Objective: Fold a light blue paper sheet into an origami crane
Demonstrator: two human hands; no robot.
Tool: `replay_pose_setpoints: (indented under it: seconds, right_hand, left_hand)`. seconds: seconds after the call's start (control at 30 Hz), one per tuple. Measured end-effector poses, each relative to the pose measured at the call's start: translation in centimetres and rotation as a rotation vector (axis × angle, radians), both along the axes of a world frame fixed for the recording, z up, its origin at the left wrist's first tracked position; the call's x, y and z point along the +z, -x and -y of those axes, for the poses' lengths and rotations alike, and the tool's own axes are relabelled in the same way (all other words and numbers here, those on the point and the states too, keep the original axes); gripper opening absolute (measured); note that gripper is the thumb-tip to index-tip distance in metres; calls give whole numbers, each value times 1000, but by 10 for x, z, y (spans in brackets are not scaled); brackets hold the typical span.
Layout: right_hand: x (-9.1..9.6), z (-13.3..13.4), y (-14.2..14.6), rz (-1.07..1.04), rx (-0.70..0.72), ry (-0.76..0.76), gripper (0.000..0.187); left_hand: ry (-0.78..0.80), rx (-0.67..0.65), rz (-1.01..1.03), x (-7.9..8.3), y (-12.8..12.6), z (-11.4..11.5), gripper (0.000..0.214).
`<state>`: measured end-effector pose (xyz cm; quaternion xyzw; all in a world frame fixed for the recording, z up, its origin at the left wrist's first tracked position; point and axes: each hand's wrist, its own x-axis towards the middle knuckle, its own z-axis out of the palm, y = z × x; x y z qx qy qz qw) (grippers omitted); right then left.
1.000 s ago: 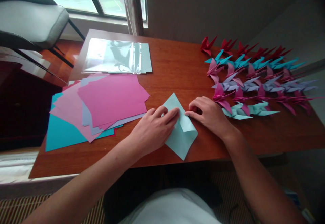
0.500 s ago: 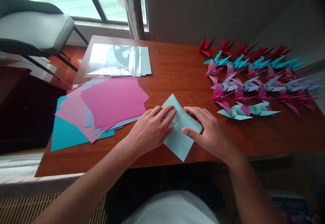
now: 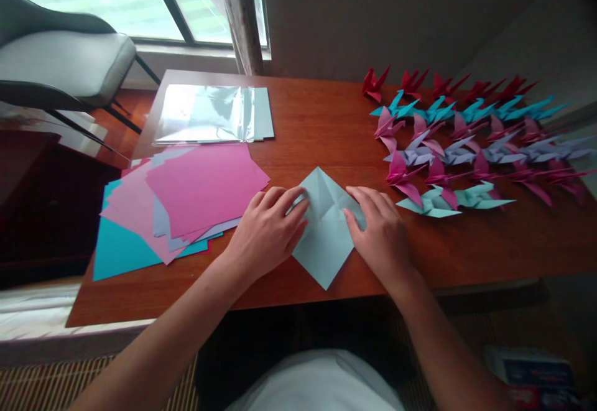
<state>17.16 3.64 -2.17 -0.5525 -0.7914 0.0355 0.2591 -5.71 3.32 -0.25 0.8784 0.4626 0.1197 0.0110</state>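
Table [image 3: 308, 131] is of wood, smooth w/ soft sheen; pale-green sheet [image 3: 324, 243] is paper, matt, w/ some crease lines; coloured sheets [image 3: 208, 190] also matt paper, smooth; packet [image 3: 200, 112] has clear plastic film, v. glossy; folded birds [image 3: 459, 152] are matt paper; chair seat [image 3: 60, 56] looks smooth, sl. shiny.

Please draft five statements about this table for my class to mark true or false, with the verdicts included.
1. The left hand and the right hand both touch the pale green sheet. True.
2. The paper birds stand to the left of that sheet. False: they stand to its right.
3. A bright pink sheet lies on top of the loose coloured paper. True.
4. The shiny packet lies on the chair. False: it lies on the table.
5. Creases show in the pale green sheet. True.
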Motion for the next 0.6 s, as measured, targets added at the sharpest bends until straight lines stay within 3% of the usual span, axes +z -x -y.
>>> replay_pose_setpoints:
  seconds: [0.3,0.47,0.6]
  right_hand:
    - [1,4,10,74,26,-116,25]
    - [1,0,14,68,104,6,34]
    - [2,-5,18,65,103,52,30]
  left_hand:
    - [22,113,126,1,2,-1,41]
    - [59,114,207,-1,2,0,45]
    - [75,155,258,-2,1,-1,44]
